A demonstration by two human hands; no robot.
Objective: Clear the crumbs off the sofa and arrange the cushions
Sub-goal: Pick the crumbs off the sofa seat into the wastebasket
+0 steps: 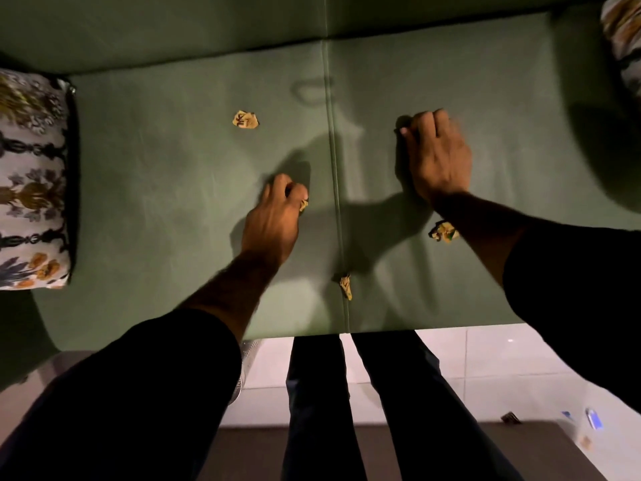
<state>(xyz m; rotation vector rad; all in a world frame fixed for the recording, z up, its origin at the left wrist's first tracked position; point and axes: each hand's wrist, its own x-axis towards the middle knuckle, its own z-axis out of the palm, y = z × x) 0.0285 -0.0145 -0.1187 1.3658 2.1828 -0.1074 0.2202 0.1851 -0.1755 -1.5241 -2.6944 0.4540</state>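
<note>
Four crumpled yellowish paper scraps show on the green fabric sofa seat (173, 161): one loose scrap (245, 119) on the left seat cushion, one seam scrap (345, 285) lying on the centre seam near the front edge, one wrist scrap (444, 232) just beside the right forearm, one pinched scrap (303, 204) in the left hand (274, 216). Left fingers curled closed around that piece. Right hand (437, 157) knuckles-up, fingers bent onto the right seat cushion; contents, if any, hidden. Two patterned floral cushions: left cushion (33, 182) at the seat's left end, right cushion (622, 39) at far right, partly out of frame.
</note>
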